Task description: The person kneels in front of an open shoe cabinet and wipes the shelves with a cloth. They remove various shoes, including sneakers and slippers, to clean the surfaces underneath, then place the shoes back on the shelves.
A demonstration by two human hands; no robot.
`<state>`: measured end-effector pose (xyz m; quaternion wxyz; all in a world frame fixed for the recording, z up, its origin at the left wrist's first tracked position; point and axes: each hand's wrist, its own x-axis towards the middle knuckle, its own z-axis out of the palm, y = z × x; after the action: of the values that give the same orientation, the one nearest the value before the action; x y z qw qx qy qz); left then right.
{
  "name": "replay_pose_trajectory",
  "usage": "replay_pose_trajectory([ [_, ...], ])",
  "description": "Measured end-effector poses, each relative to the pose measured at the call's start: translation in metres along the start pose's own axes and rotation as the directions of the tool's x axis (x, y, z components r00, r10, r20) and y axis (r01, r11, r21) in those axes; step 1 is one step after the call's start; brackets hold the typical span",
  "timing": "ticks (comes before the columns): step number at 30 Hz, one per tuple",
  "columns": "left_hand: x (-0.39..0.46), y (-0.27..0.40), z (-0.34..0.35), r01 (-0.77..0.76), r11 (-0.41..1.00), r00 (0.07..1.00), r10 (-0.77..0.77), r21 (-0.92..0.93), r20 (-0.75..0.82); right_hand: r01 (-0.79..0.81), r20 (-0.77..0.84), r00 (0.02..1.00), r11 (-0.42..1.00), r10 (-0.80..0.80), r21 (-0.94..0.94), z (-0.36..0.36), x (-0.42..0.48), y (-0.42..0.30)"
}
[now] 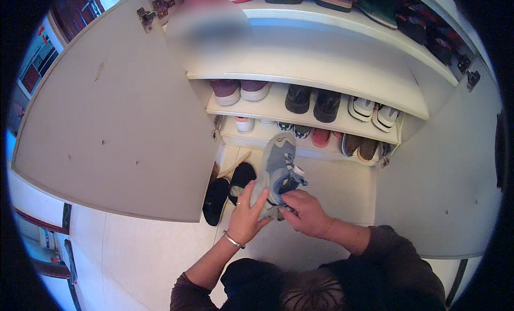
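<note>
A grey lace-up sneaker (278, 162) is held over the floor in front of the open shoe cabinet, its toe towards the shelves. My left hand (248, 215), with a ring and a silver bangle at the wrist, supports the sneaker's heel end from the left with spread fingers. On the other side, my right hand (308, 213) pinches near the heel and the collar opening. Some crumpled grey material (276, 213) shows beneath the right fingertips; whether it is a cloth or part of the shoe, I cannot tell. Left of the sneaker, two black shoes (216, 200) stand on the floor.
Open cabinet doors flank me, one left (116, 122) and one right (437, 170). Purple shoes (253, 90), black shoes (327, 106) and white sneakers (385, 117) sit on a middle shelf. Below are red shoes (321, 137) and brown shoes (367, 150). A blurred patch covers the upper left.
</note>
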<state>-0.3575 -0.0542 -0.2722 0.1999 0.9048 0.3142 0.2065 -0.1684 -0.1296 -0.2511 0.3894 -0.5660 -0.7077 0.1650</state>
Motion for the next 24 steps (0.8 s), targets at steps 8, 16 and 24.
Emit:
replay_pose_trajectory([
  [8, 0.006, -0.006, -0.032, -0.151, 0.983, 0.933, 0.107, -0.102, -0.345, 0.272, 0.042, 0.961, 0.962, -0.273, 0.034, -0.032, 0.039, -0.043],
  [16, 0.003, -0.014, -0.051, -0.127, 0.981, 0.848, 0.031, -0.145, -0.530, 0.363, -0.038, 0.930, 0.901, -0.365, 0.237, -0.058, 0.058, -0.071],
  [24, 0.004, -0.017, -0.041, -0.178, 0.641, 0.779, -0.372, -0.746, -0.505, -0.051, -0.125, 0.984, 0.881, 0.124, 0.470, -0.078, 0.051, -0.043],
])
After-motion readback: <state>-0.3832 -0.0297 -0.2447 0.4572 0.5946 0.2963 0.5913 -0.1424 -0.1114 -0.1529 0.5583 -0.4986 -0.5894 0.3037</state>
